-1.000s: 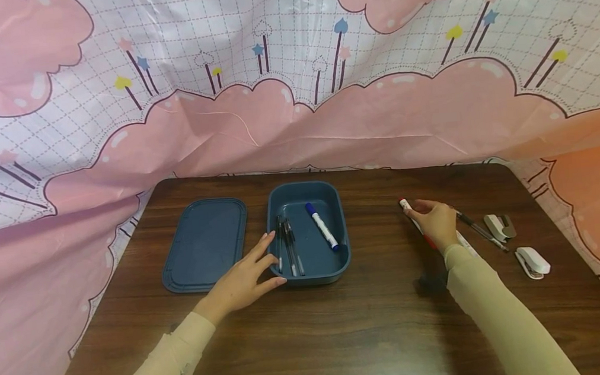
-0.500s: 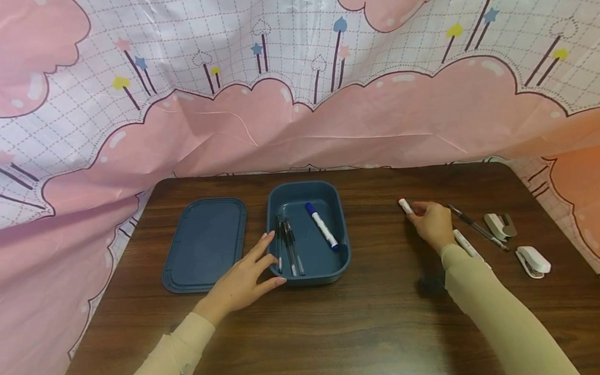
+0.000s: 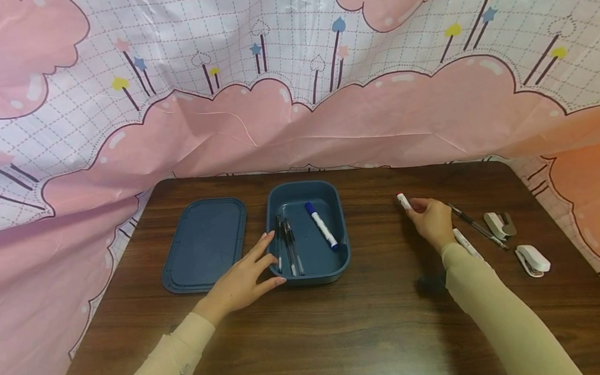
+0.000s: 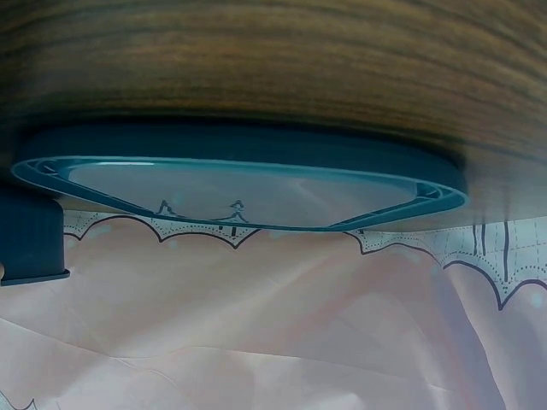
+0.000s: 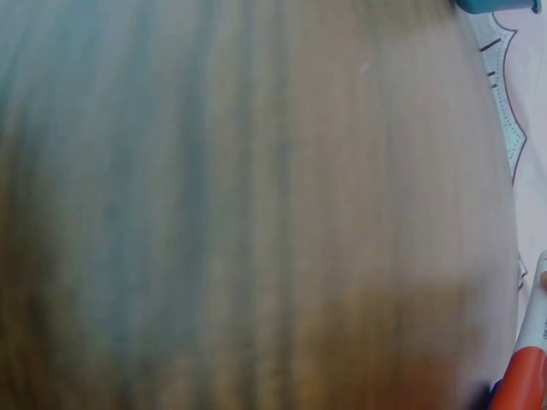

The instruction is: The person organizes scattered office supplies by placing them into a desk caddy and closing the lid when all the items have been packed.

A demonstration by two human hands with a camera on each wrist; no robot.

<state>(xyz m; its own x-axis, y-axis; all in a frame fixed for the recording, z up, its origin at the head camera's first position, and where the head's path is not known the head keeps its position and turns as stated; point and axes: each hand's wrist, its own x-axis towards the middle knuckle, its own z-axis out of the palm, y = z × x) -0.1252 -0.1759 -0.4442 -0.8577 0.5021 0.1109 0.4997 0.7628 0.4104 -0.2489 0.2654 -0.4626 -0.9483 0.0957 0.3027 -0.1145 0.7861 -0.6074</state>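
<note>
Right hand [image 3: 434, 222]: fingers clenched round red marker [image 3: 403, 200] above desk [image 3: 376, 324]; left hand [image 3: 241, 282]: fingers spread, released, touching box [image 3: 310, 276] rim beside lid [image 3: 204, 243].

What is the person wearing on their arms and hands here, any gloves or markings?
No gloves: left hand and right hand are bare. Both arms wear long, close-fitting beige sleeves to the wrists. The left sleeve carries small dark lettering, too small to read.

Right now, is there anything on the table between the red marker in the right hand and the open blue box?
Nothing visible does. The right hand holds the red marker, and only bare table lies between it and the blue box.
</note>
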